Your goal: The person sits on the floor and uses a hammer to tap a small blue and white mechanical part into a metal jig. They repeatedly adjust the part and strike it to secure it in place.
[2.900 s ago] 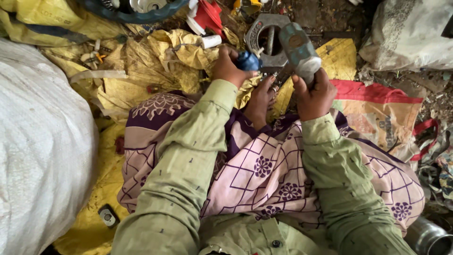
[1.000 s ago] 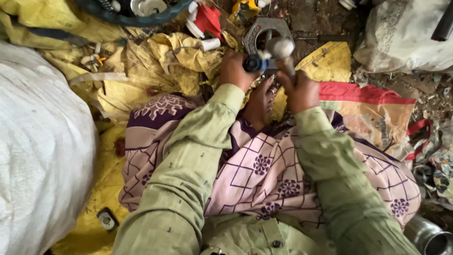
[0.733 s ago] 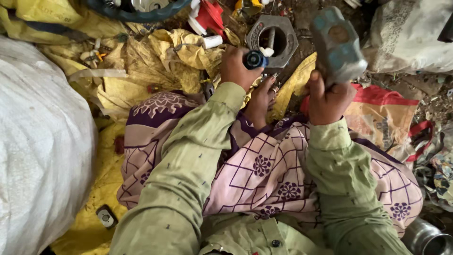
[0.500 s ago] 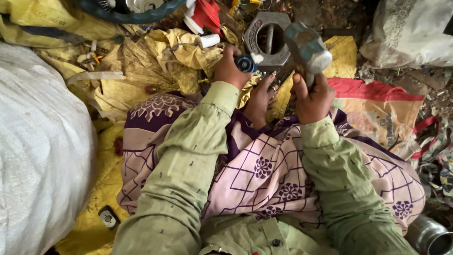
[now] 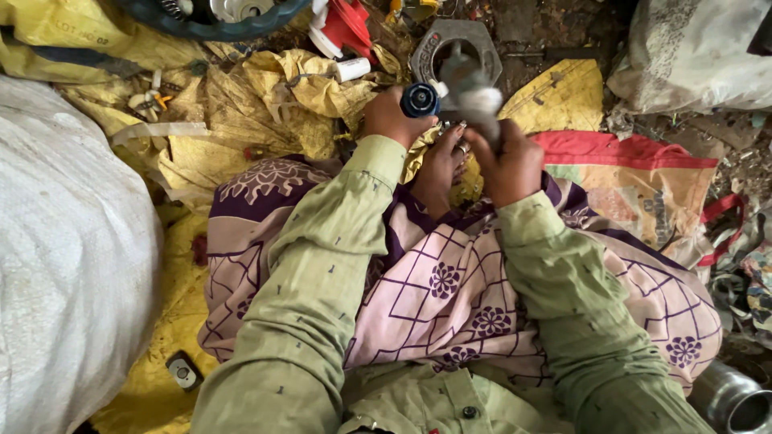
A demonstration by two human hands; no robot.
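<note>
Blue-capped piece: a small dark-blue round object [image 5: 420, 100], one only, held just in front of the hexagonal metal block [image 5: 455, 50]; its round face is turned toward the camera, and its long axis cannot be made out.
Left hand: the left hand [image 5: 392, 117] is stretched forward from a pale green sleeve [image 5: 318, 265], wrist bent slightly inward, fingers curled tight around the blue piece, knuckles up.
Right hand: the right hand [image 5: 508, 165] is raised from the other green sleeve, fist closed fully around the handle of a hammer [image 5: 474, 95].
Hammer direction: one hammer; its grey head is blurred, and sits up and to the left of the fist, so the long axis runs from the hand diagonally away from the person toward the metal block, the head just beside the blue piece.
Metal block: one grey hexagonal block with a round hole, lying flat on the dirt past both hands.
Foot: one bare foot [image 5: 441, 165] shows between the two hands, toes pointing toward the block, a ring on one toe.
Lap: pink and purple flowered cloth [image 5: 450, 297] covers the knees under both forearms.
Ground: crumpled yellow sacking [image 5: 241, 104] lies to the left, one white sack [image 5: 64, 265] at the far left, one red-edged printed bag [image 5: 643, 185] to the right.
Small items: one white cylinder [image 5: 352, 69] and one red plastic part [image 5: 347, 24] lie near the block; one steel vessel [image 5: 736, 402] is at the lower right corner.
</note>
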